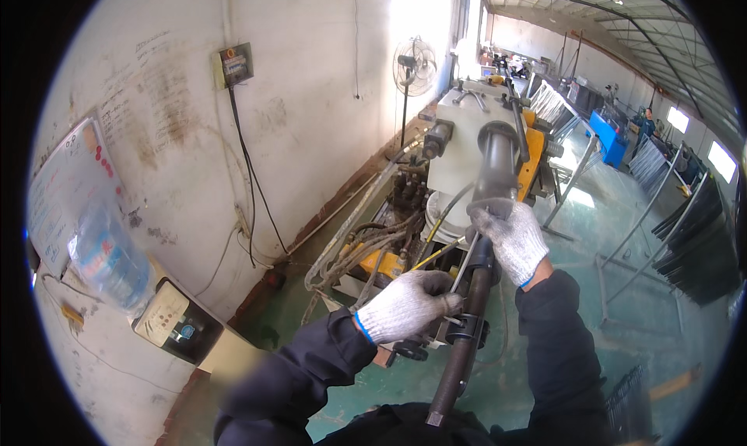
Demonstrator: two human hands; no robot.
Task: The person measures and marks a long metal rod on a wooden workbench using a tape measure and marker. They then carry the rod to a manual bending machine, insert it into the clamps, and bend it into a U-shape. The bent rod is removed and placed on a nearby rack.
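Observation:
A long dark metal shaft (467, 354) runs away from my body into the thick grey cylinder (496, 168) of a machine. My left hand (408, 304), in a white knit glove with a blue cuff, is closed on a thin metal rod (466, 265) lying along the shaft's left side. Just below its fingertips a dark clamp collar (465, 331) surrounds the shaft. My right hand (513, 240), gloved alike, is closed by the cylinder's near end, over the rod's upper end. Its fingers hide what they grip.
Hoses (383, 247) and a yellow part crowd the machine's left side. A standing fan (415, 66) is by the wall. At the left are a water dispenser (180, 321) and whiteboard (58, 189). Metal racks (638, 251) stand right; a person (645, 127) is far off.

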